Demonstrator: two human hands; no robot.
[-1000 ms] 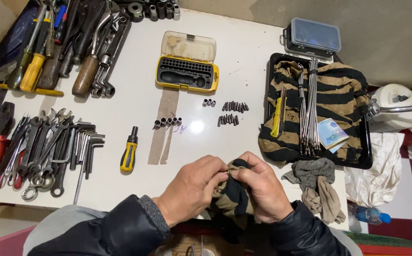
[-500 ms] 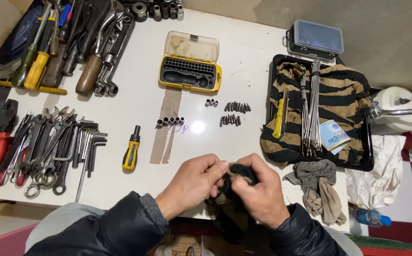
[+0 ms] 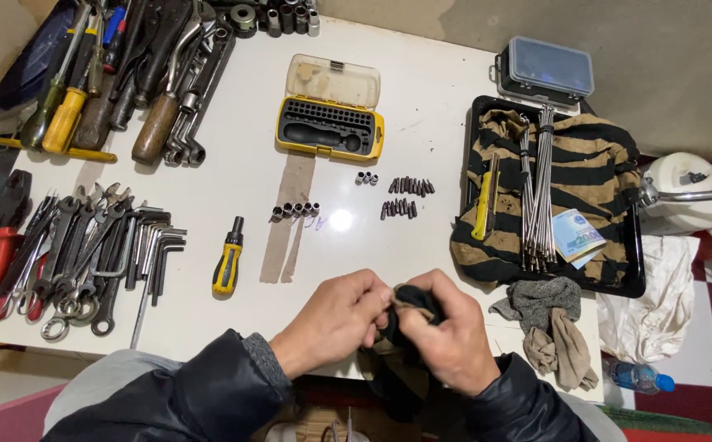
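My left hand (image 3: 335,323) and my right hand (image 3: 450,340) meet at the near edge of the white table (image 3: 233,176). Both grip a dark striped cloth (image 3: 409,304) bunched between the fingers; part of it hangs below the table edge. What the cloth wraps, if anything, is hidden by my fingers. Just beyond the hands lie small screwdriver bits (image 3: 406,196) and a row of small sockets (image 3: 294,210). A short yellow-and-black screwdriver handle (image 3: 228,260) lies left of my left hand.
An open yellow bit case (image 3: 330,127) sits mid-table. Wrenches and hex keys (image 3: 85,250) lie left, larger tools (image 3: 126,74) at the back left. A black tray (image 3: 636,270) with striped cloth, metal rods and a yellow knife stands right; grey rags (image 3: 548,323) lie near it.
My hands have shifted slightly, working the cloth between the fingers; the right hand now covers more of it. Nothing on the table has moved.
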